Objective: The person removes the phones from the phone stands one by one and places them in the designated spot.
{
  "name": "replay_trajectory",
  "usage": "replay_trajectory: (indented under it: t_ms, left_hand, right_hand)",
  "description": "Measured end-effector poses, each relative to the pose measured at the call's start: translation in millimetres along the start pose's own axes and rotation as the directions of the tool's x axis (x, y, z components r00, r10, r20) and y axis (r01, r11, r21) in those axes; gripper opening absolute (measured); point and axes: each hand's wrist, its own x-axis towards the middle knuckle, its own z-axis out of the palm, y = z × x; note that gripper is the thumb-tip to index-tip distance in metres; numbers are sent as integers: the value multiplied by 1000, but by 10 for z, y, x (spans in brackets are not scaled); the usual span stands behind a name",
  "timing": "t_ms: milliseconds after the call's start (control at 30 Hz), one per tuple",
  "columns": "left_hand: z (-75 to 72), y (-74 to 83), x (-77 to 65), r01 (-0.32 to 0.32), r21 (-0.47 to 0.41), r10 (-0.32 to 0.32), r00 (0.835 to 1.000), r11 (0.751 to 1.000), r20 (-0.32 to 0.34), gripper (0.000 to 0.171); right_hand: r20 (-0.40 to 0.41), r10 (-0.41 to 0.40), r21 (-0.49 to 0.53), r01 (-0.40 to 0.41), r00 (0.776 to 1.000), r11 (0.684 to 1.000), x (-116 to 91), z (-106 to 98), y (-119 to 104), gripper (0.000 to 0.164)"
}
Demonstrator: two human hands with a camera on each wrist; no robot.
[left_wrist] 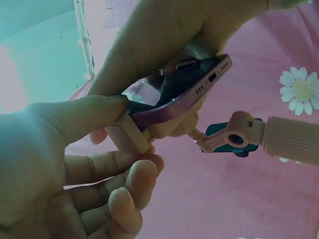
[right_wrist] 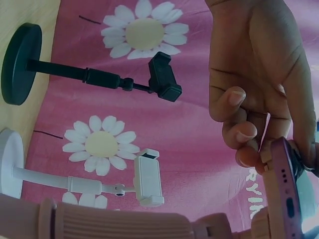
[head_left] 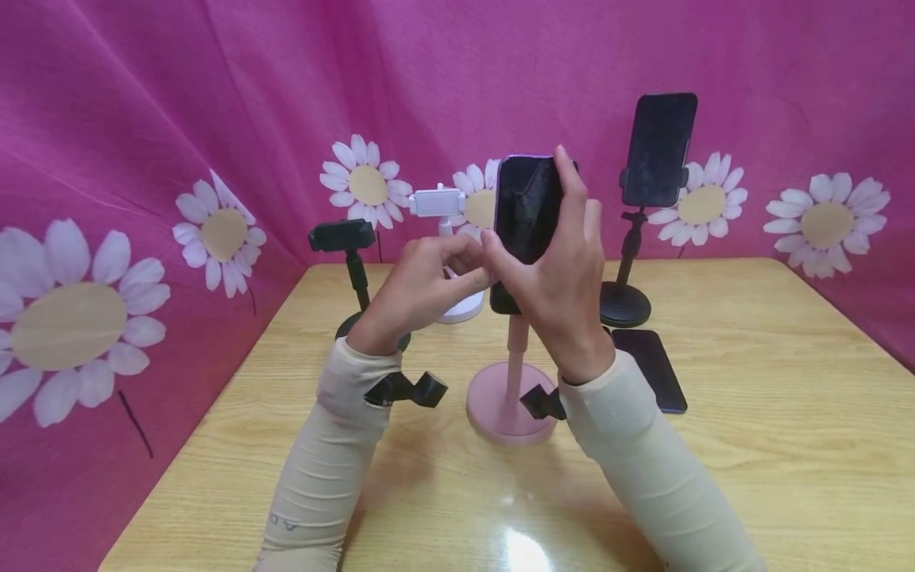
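A smartphone (head_left: 525, 202) with a purple edge stands upright at the top of a pink phone stand (head_left: 509, 401). My right hand (head_left: 568, 262) grips the phone, its thumb across the screen side and a finger reaching up the right edge. On the other side, my left hand (head_left: 425, 282) pinches the stand's pink clamp (left_wrist: 128, 133) between thumb and index finger. The remaining left fingers curl loosely below it. In the left wrist view the phone's charging port faces the camera, and the clamp's end sits against the phone's side. The right fingertips are partly hidden behind the phone.
Behind my left hand stand a black phone stand (head_left: 341, 236) and a white one (head_left: 438, 202). Another black stand (head_left: 625, 306) at the right holds a phone (head_left: 659, 147). One more phone (head_left: 654, 369) lies on the wooden table (head_left: 772, 445) beside my right forearm. A daisy-patterned pink curtain surrounds the table.
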Motion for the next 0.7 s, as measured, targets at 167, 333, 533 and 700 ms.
replay_trajectory:
  t_ms: [167,333,533,700]
  left_hand:
    - [-24,-10,-19,-46,18,46,999,999,2,20]
    - [-24,-41,-14,-82,31,82,997,996,6,17]
    - [-1,-107,11,-101,-32,101,995,994,-16,12]
    - [-30,-168,-6,-94,-94,92,995,991,-31,14]
  right_hand:
    - [13,-1,-12,1,1000,1000,0,7,-16,87]
    - [9,-33,-17,33,999,999,11,8,-18,85]
    - [21,-47,-14,47,999,999,13,-14,-5,86]
    - [34,-65,3,65,997,998,9,-24,-11,87]
